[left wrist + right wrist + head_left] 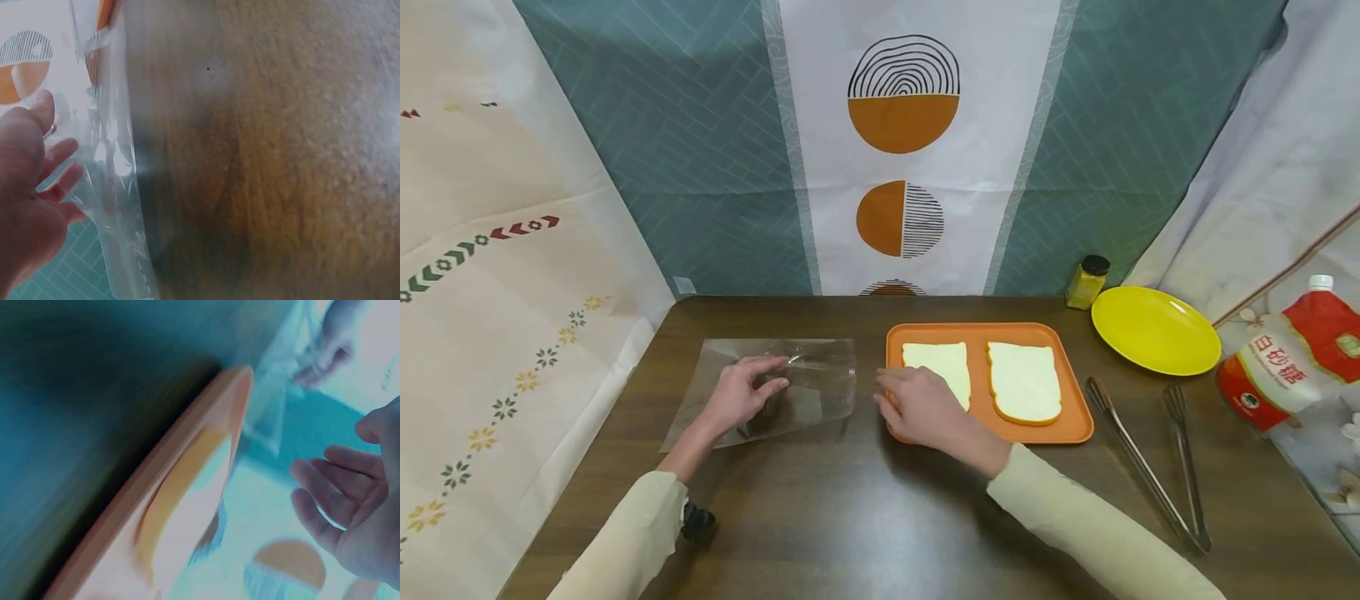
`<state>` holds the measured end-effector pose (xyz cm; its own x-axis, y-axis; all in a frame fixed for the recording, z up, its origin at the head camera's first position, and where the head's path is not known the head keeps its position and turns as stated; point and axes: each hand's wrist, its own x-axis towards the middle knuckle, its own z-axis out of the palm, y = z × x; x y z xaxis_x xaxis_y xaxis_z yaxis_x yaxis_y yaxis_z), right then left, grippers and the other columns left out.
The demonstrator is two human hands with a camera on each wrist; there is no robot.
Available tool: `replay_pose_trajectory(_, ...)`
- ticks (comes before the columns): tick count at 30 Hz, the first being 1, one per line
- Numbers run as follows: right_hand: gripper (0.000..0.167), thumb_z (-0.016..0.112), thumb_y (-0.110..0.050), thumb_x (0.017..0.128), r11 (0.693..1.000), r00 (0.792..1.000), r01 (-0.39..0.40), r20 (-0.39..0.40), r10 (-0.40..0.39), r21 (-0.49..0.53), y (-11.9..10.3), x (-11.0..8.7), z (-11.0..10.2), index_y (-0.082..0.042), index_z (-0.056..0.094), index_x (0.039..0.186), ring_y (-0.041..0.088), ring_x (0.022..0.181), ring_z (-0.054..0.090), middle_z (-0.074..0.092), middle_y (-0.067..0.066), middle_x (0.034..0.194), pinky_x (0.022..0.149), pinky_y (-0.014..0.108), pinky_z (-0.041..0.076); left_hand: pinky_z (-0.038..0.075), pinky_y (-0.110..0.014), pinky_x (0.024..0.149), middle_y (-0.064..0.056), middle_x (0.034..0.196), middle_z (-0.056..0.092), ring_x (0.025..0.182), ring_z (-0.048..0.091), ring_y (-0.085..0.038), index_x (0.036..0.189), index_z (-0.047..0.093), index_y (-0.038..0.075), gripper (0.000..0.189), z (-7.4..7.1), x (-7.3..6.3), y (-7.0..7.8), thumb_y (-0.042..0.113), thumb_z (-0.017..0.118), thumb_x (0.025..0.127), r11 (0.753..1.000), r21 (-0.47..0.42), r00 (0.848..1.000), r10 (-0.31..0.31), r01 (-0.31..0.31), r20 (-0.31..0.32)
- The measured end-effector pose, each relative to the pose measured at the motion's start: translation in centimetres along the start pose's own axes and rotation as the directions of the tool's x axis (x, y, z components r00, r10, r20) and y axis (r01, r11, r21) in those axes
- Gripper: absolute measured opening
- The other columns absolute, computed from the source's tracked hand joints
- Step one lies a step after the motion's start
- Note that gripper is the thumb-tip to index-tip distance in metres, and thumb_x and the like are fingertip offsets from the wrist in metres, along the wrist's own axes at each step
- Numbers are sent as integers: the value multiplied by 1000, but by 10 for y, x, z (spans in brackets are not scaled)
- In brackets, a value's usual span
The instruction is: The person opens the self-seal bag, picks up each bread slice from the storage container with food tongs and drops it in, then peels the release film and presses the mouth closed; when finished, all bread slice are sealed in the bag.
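Observation:
On the left of the table lies a clear plastic bag, with a crease that catches the light. My left hand is over it, fingertips at that crease. In the left wrist view a gap shows between the thumb and the loosely bent fingers. My right hand hovers by the left edge of an orange tray, palm down, partly hiding the left bread slice. A second bread slice lies flat on the tray's right half. The right wrist view shows the right fingers relaxed, holding nothing.
Right of the tray, metal tongs lie spread on the table. A yellow plate and a black-lidded yellow jar are at the back right. A red-and-white sugar bag stands at the right edge. Curtains hang behind the table.

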<state>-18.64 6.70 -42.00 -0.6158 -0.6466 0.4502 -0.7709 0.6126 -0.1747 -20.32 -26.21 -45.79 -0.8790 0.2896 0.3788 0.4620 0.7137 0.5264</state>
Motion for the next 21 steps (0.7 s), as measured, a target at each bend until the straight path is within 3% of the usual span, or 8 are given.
replay_pose_trajectory(3, 21, 72, -14, 89, 993, 992, -106, -67, 110, 59, 11, -34, -27, 0, 74, 104, 26, 87, 71, 74, 11, 103, 73, 43, 58, 48, -59, 91, -23, 119, 67, 112, 61, -42, 121, 70, -2, 37, -2, -1, 0, 7, 79, 86, 1000, 5, 1000, 9, -9, -16)
replay_pose_trajectory(6, 26, 74, -13, 87, 967, 963, -251, -93, 255, 53, 26, -71, -56, 2, 72, 109, 28, 86, 70, 73, 14, 103, 70, 46, 58, 49, -60, 89, -23, 117, 68, 110, 62, -42, 121, 70, -2, 37, -3, -3, 0, 6, 79, 86, 1000, 16, 999, 11, -11, -30)
replay_pose_trajectory(8, 33, 74, -14, 87, 932, 926, -363, -102, 363, 23, 36, -96, -74, 4, 69, 114, 31, 87, 68, 70, 18, 106, 69, 50, 56, 50, -59, 88, -22, 116, 69, 108, 62, -42, 120, 70, -3, 36, -3, -3, 0, 6, 79, 86, 1000, 28, 999, 14, -12, -42)
replay_pose_trajectory(10, 43, 75, -17, 87, 875, 871, -484, -106, 480, -12, 47, -121, -92, 8, 64, 121, 38, 94, 64, 66, 24, 112, 71, 56, 54, 50, -59, 87, -22, 115, 69, 108, 63, -42, 119, 70, -3, 35, -2, -4, 1, 6, 79, 86, 999, 32, 999, 12, -10, -46)
replay_pose_trajectory(13, 60, 75, -24, 86, 747, 749, -662, -98, 656, -61, 65, -159, -116, 15, 54, 126, 51, 101, 54, 53, 36, 119, 73, 67, 49, 50, -59, 87, -21, 115, 70, 108, 63, -41, 118, 71, -2, 34, 0, -4, 1, 6, 79, 86, 1000, 28, 999, 7, -6, -45)
replay_pose_trajectory(16, 83, 75, -39, 86, 577, 584, -809, -49, 810, -108, 84, -192, -135, 23, 41, 130, 60, 103, 41, 38, 46, 121, 71, 73, 44, 50, -59, 87, -21, 115, 70, 108, 63, -41, 118, 71, -2, 34, 3, -2, 2, 7, 79, 86, 1000, 16, 999, 11, -10, -45)
replay_pose_trajectory(19, 103, 68, -59, 86, 430, 431, -890, 30, 902, -151, 100, -219, -148, 27, 31, 130, 65, 101, 34, 28, 50, 118, 67, 75, 42, 50, -60, 87, -21, 115, 70, 108, 63, -43, 118, 72, -2, 35, 5, -1, 2, 5, 79, 85, 1000, 9, 998, 22, -21, -54)
replay_pose_trajectory(21, 112, 65, -69, 84, 364, 354, -916, 85, 931, -168, 108, -231, -152, 28, 28, 126, 66, 98, 33, 26, 51, 113, 66, 74, 41, 49, -60, 87, -22, 115, 70, 108, 63, -43, 118, 72, -2, 34, 7, 0, 2, 5, 79, 85, 1000, 6, 998, 26, -26, -56)
